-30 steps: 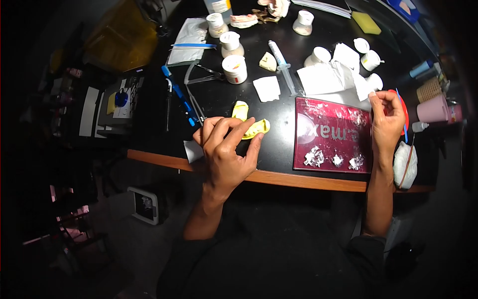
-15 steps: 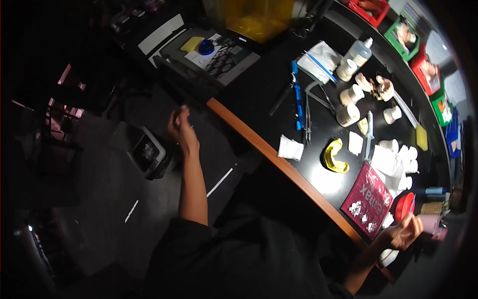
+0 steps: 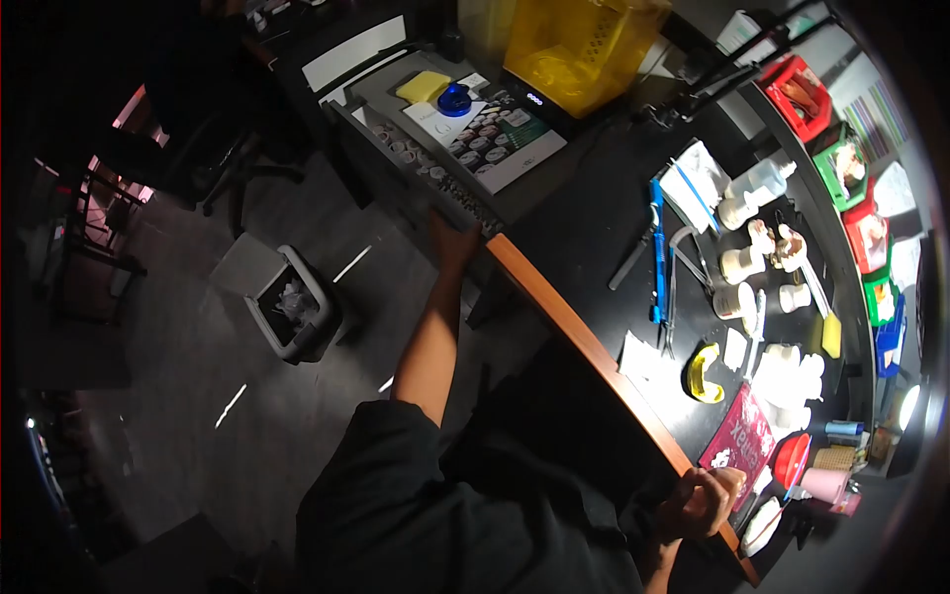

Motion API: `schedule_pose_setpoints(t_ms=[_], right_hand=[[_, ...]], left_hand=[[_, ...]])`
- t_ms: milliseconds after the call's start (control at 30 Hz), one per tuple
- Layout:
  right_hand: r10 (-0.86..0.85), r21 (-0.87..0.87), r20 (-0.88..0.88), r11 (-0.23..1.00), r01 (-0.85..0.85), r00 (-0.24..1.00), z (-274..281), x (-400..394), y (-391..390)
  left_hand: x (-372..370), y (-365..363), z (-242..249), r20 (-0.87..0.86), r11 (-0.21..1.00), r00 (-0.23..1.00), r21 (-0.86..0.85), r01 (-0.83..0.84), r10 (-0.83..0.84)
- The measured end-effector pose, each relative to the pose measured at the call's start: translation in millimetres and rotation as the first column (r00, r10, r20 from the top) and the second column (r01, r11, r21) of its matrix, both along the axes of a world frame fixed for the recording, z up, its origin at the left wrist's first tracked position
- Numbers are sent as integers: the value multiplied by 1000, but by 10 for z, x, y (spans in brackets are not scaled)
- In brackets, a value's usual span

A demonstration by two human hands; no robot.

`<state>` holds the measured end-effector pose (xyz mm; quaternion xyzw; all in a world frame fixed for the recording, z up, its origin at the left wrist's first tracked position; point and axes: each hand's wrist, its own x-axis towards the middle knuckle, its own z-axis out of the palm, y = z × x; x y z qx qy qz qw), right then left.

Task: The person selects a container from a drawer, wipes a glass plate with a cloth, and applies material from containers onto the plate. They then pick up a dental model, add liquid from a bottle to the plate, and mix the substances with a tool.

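Observation:
My left hand is at the end of an open drawer, beside the bench corner. Its fingers are in shadow, so I cannot make out whether they grip the drawer. Small metallic pieces lie inside the drawer. My right hand is over the front edge of the bench with its fingers curled closed. Whether anything is inside them is hidden. Just beyond it lies a dark red pad with white smears. A yellow horseshoe-shaped piece and a folded white tissue rest nearby.
White jars, dental models, a clear bottle and a blue tool stand or lie on the bench. Coloured bins line the back. A lidded bin stands on the floor; a yellow transparent box is beyond.
My left hand has moved to the drawer, whose contents now show. My right hand has drawn back from beside the red bowl to the bench edge. The view has shifted.

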<state>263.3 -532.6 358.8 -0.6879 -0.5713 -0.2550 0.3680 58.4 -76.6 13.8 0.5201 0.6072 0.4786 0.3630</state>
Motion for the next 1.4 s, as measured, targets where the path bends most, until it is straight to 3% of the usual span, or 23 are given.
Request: schedule_pose_setpoints(t_ms=[33, 133, 267, 333, 433, 533, 633, 767, 800, 1167, 1300, 1400], right_hand=[[42, -9, -24, 999, -42, 999, 6, -106, 104], [99, -62, -32, 993, -101, 995, -44, -279, 391], [159, -141, -41, 976, -163, 986, -120, -348, 754], [139, -139, -63, 979, -147, 988, -193, -379, 872], [80, -135, -71, 987, -89, 994, -255, -452, 972], [10, -147, -19, 989, -13, 1000, -300, -462, 1000], [-20, -152, 58, 988, 29, 998, -333, -488, 1004], [-28, -177, 86, 983, 43, 996, -401, -449, 942], [-20, -179, 91, 983, 36, 996, -403, -442, 945], [-85, -203, 131, 973, 111, 988, -427, -433, 930], [-79, -197, 131, 975, 104, 988, -445, -406, 920], [-105, -191, 128, 973, 129, 986, -494, -388, 882]], left_hand=[[-56, -70, 1, 48, 998, 999, 55, -8, 5], [-283, -413, 299, -66, 997, 995, -1, -71, 71], [-687, -789, 487, 10, 997, 998, -56, -58, 59], [-896, -901, 453, -27, 990, 993, -79, -116, 114], [-1228, -1121, 503, 73, 996, 994, -28, -81, 83], [-1510, -1325, 824, 162, 968, 985, -252, -23, 66], [-1808, -1438, 670, 79, 982, 997, -188, -12, 27], [-1974, -1639, 929, 216, 943, 971, -332, -23, 99], [-2055, -1648, 876, 170, 951, 984, -310, 3, 53], [-2404, -1902, 893, 103, 879, 978, -463, -115, 182], [-2511, -1963, 807, -149, 909, 974, -359, -212, 168], [-2392, -1985, 968, -589, 923, 775, -120, -366, 230]])
